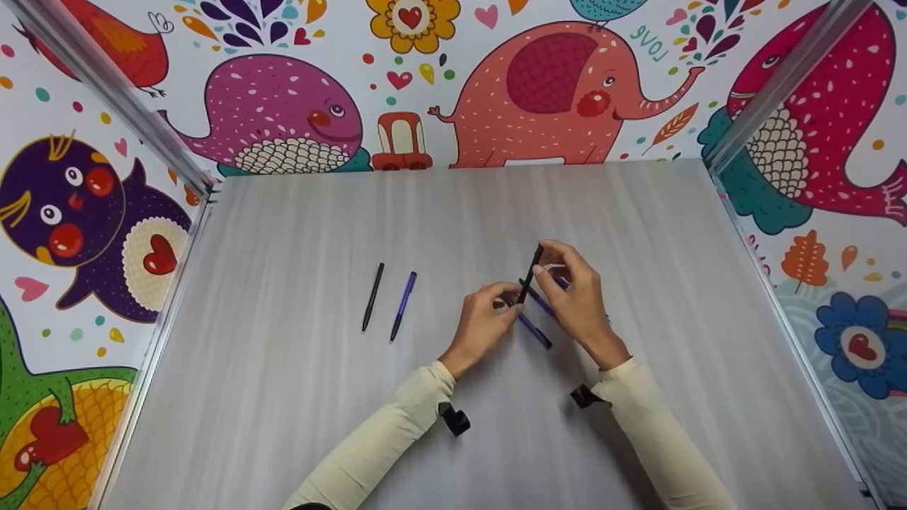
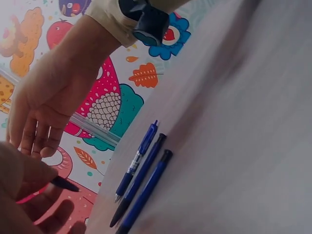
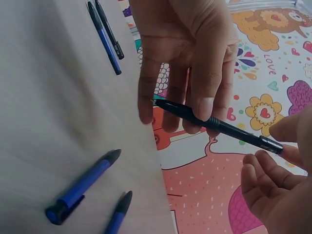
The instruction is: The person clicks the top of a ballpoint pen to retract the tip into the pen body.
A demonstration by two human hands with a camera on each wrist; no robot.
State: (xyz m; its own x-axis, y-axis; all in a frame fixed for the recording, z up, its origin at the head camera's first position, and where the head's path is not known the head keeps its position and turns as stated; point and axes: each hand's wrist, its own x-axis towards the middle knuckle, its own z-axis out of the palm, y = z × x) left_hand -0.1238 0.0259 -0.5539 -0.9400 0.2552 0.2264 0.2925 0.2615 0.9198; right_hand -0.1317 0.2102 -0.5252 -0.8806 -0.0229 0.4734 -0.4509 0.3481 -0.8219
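Both hands hold one black pen (image 1: 531,273) at a slant above the table. My left hand (image 1: 483,322) pinches it near its writing tip, the thumb lying along the barrel in the right wrist view. At the push-button end, my right hand (image 1: 579,301) has thumb and finger on the pen. A bare metal point shows at the other end in the right wrist view. Under the hands lie three blue pens, among them a blue pen with a clear section (image 2: 136,161) and a plain blue pen (image 2: 146,192); the hands partly cover them in the head view.
To the left on the grey table (image 1: 283,397), a black pen (image 1: 373,297) and a blue pen with a black grip (image 1: 403,307) lie side by side. Printed panels (image 1: 425,85) with cartoon animals stand along the back and sides, with metal posts at the corners.
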